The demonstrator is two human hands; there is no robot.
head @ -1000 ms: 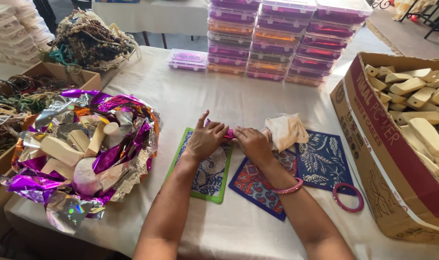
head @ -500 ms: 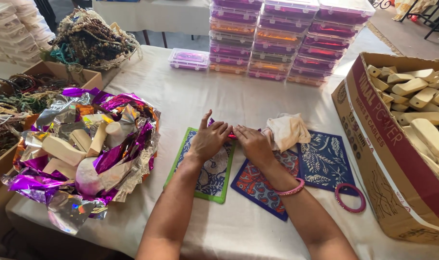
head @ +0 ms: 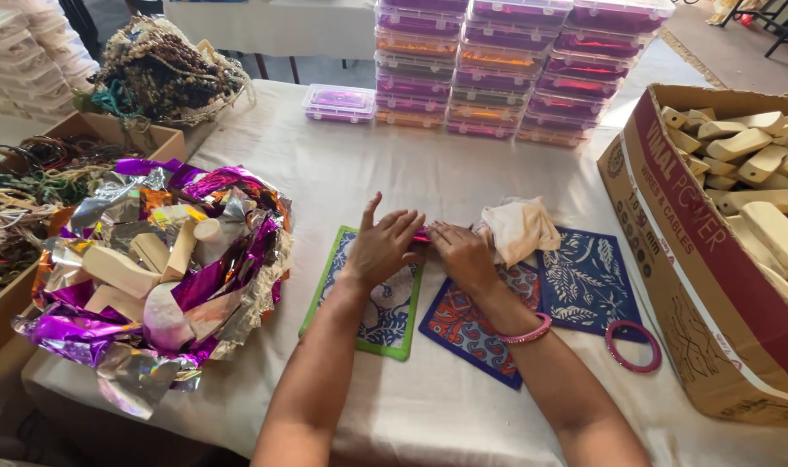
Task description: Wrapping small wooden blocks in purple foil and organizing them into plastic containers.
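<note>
My left hand and my right hand meet over the table, fingertips together on a small pink object that is mostly hidden between them. The left hand lies over a green-edged patterned card. Below the right hand is a red and blue patterned card. A darker blue patterned card lies to its right. A crumpled cream cloth sits just beyond my right hand. I wear a pink bangle on the right wrist.
A heap of purple and silver foil with wooden blocks lies at left. A loose pink bangle rests near a cardboard box of wooden pieces at right. Stacked clear plastic boxes stand at the back. Bead strings are piled far left.
Both hands stay together at the same spot; the fingers shift slightly on the small pink object. Nothing else has moved.
</note>
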